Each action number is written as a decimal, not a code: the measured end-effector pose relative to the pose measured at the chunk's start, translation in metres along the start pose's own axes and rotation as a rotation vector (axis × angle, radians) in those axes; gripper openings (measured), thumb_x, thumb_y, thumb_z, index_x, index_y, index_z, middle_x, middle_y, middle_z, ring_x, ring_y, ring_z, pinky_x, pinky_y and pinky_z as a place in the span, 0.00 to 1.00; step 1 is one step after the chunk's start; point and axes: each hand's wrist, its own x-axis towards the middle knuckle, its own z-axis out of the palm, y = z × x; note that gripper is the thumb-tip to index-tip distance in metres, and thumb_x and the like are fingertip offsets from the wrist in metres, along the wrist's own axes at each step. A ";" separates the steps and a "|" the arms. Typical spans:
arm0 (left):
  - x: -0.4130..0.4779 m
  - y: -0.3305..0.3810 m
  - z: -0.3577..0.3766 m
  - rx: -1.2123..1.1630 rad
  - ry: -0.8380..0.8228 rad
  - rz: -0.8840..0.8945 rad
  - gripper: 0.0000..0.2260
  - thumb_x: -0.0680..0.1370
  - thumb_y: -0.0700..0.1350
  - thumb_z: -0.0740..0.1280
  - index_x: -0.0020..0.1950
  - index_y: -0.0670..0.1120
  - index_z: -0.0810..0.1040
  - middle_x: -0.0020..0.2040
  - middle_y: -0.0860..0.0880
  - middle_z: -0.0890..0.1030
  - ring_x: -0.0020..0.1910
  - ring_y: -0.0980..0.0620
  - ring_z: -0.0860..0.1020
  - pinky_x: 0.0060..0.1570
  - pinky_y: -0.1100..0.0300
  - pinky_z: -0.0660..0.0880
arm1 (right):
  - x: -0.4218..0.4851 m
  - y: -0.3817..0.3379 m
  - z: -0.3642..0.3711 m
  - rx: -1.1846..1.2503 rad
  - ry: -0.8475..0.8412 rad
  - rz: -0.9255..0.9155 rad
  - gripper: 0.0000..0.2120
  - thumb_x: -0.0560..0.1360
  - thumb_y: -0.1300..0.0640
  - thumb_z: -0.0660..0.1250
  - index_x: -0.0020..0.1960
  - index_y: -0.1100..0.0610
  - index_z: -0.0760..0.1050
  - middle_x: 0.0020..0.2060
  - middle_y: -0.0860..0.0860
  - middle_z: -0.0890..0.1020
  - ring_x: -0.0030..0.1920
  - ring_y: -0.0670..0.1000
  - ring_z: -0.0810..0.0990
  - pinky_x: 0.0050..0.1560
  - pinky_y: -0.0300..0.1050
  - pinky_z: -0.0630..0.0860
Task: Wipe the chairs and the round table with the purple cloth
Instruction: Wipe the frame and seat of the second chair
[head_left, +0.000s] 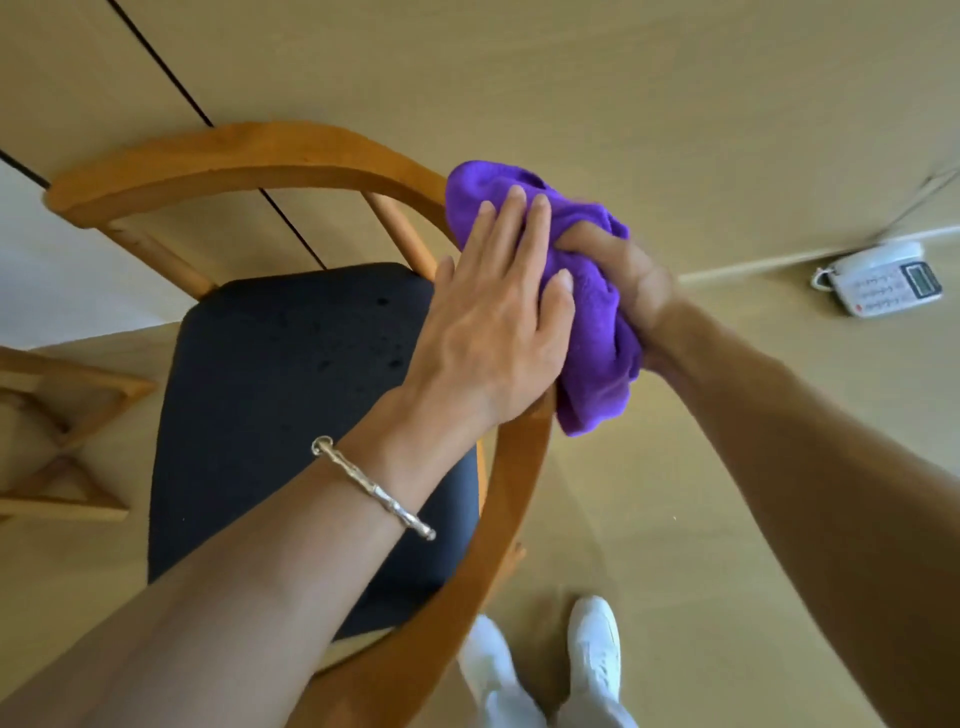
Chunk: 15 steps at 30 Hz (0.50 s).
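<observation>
A wooden chair (249, 156) with a curved back rail and a black seat cushion (291, 395) stands right below me. The bunched purple cloth (592, 322) lies over the rail on the chair's right side. My left hand (498, 312), with a silver bracelet on its wrist, rests flat with straight fingers on the cloth and rail. My right hand (628, 280) grips the cloth from the right, its fingers curled into the folds and slightly blurred. The round table is not in view.
A white desk telephone (883, 283) sits on the floor at the right, by the wall, with a cable running up. A wooden frame of another piece of furniture (67, 431) stands at the left. My white shoes (592, 649) are beside the chair's near rail.
</observation>
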 end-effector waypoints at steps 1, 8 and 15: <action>-0.011 0.005 0.005 0.030 0.002 0.025 0.28 0.78 0.53 0.45 0.77 0.46 0.48 0.78 0.48 0.47 0.76 0.50 0.44 0.73 0.45 0.49 | -0.013 0.010 0.000 0.058 0.020 -0.031 0.08 0.65 0.56 0.69 0.41 0.58 0.74 0.33 0.55 0.75 0.36 0.52 0.75 0.41 0.46 0.73; -0.092 0.006 0.022 0.183 0.001 0.195 0.28 0.77 0.53 0.42 0.77 0.47 0.50 0.78 0.49 0.48 0.76 0.51 0.45 0.72 0.46 0.43 | -0.097 0.078 0.018 0.183 0.220 -0.301 0.08 0.72 0.60 0.65 0.44 0.49 0.80 0.45 0.53 0.81 0.48 0.51 0.80 0.56 0.50 0.75; -0.158 -0.012 0.035 0.275 -0.036 0.102 0.28 0.78 0.57 0.38 0.77 0.49 0.44 0.78 0.48 0.46 0.76 0.52 0.44 0.72 0.45 0.45 | -0.179 0.153 0.069 0.169 0.461 -0.268 0.12 0.72 0.58 0.63 0.50 0.46 0.80 0.48 0.43 0.82 0.56 0.48 0.79 0.58 0.43 0.75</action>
